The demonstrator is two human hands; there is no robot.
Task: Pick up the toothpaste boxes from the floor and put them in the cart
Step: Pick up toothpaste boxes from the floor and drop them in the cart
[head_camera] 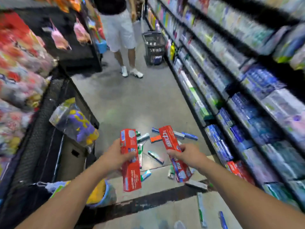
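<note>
Gripping red box — left hand; right hand likewise.

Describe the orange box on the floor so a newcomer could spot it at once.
Start at the aisle floor beside the shelves. Look just beyond the two hands, in the scatter of boxes. The orange box lies flat there, the only orange one among blue and green neighbours.

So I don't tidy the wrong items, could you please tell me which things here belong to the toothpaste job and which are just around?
Job: red box in left hand; red box in right hand; boxes on the floor; basket cart.

Just around: shelf stock; plush toys; bystander.
</note>
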